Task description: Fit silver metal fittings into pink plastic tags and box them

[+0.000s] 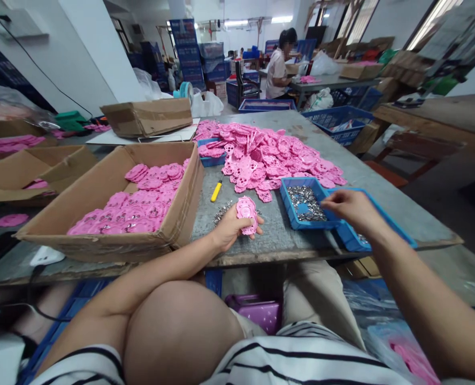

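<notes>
A pink plastic piece [246, 214] rests in my left hand [230, 227], thumb across its lower part, above the table's front edge. My right hand [352, 209] is over the right side of a blue tray of small metal parts [305, 203], fingertips pinched together; whatever they hold is too small to make out. Behind the trays lies a large heap of pink pieces [269, 155]. Loose metal parts [222, 213] lie beside my left hand, partly hidden by it. A yellow-handled tool [216, 191] lies just behind them.
To the left stands an open cardboard box [177, 219] with stacked pink pieces. A second blue tray [406, 235] is under my right wrist. Another blue tray [213, 160] stands by the heap. A person [276, 69] sits at a table farther back.
</notes>
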The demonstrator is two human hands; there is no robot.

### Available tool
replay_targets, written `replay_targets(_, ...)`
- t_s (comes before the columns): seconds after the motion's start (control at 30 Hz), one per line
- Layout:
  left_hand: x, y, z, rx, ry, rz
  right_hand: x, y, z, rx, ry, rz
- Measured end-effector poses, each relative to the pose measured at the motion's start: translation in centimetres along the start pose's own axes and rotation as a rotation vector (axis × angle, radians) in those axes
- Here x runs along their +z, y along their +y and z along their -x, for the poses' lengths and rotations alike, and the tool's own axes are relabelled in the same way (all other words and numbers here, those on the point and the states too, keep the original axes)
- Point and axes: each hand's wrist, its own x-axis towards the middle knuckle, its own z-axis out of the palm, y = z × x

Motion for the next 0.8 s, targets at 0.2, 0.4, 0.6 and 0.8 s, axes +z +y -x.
replay_targets(0.2, 0.2, -0.4, -0.1, 0.013, 0.003, -0.050, 6.8, -4.1, 2.4, -0.172, -0.413, -0.262)
replay_targets(0.4, -0.2, -0.7, 0.0, 0.027, 0.054, -0.063, 8.7, -5.7, 2.7, -0.329, -0.359, -0.030)
replay_targets(0.6, 0.0, -0.6, -0.1, 0.036, 0.088, -0.080, 8.3, -6.2, 3.0, -0.393, -0.332, 0.165)
replay_targets(0.8, 0.5, -0.4, -0.1, 0.033, 0.128, -0.114, 8.1, -6.7, 3.9, -0.415, -0.317, 0.312)
